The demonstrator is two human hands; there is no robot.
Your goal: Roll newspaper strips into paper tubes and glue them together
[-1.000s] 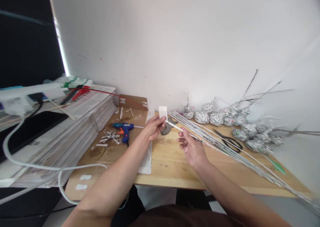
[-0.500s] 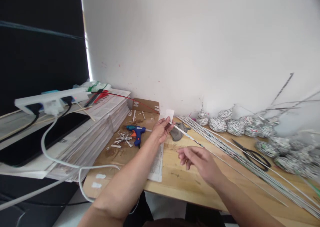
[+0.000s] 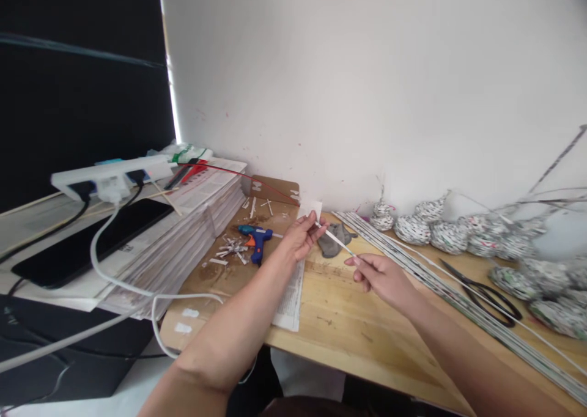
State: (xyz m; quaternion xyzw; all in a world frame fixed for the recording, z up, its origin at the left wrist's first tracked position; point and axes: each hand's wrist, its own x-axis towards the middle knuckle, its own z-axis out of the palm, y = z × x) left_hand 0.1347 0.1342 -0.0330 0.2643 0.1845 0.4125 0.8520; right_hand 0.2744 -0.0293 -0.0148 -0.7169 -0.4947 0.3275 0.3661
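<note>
A thin rolled-paper stick (image 3: 338,240) slants between my two hands above the wooden table. Its upper left end is pinched in my left hand (image 3: 302,236), thumb against the fingers. My right hand (image 3: 373,274) grips the stick lower down, thumb and fingers closed round it; the rest of it is hidden by that hand and arm. Behind my left hand stands a small white paper piece (image 3: 313,209). A grey cloth (image 3: 334,241) lies on the table just beyond the stick.
A blue glue gun (image 3: 259,243) and paper scraps (image 3: 233,247) lie on cardboard at left. Stacked papers (image 3: 215,215) carry a phone (image 3: 92,243) and power strip (image 3: 110,175). Rightward are long paper sticks (image 3: 413,264), black scissors (image 3: 490,301) and woven paper balls (image 3: 449,236).
My right hand has moved slightly right and up and closed on the stick; before, its fingers were below it. My left hand keeps its pinch. The view has shifted a little.
</note>
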